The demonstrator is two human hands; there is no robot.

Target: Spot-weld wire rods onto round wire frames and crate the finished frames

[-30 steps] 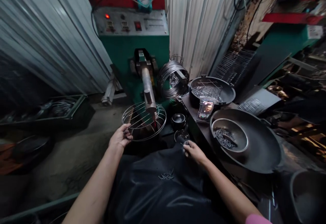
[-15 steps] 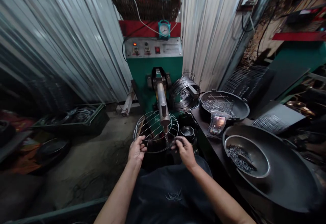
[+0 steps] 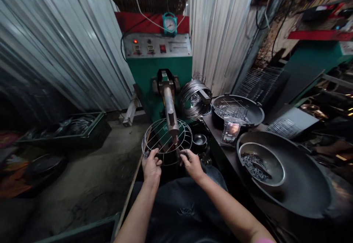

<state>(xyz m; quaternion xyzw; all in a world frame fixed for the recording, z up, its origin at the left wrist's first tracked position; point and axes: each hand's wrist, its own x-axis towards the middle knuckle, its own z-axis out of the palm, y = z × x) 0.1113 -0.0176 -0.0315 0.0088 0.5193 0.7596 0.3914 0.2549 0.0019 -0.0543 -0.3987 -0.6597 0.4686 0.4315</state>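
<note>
Wire basket (image 3: 167,137) sits under the welding machine's electrode arm (image 3: 170,110); our left hand (image 3: 152,165) pinches its near-left rim; our right hand's (image 3: 191,164) fingers are pinched at its near-right edge, their contents unclear.

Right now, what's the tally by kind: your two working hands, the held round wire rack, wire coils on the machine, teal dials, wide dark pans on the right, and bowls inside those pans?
Working hands: 2 (left hand, right hand)
Round wire rack: 1
Wire coil: 1
Teal dial: 1
Wide dark pans: 2
Bowl: 1
Total: 8
</note>
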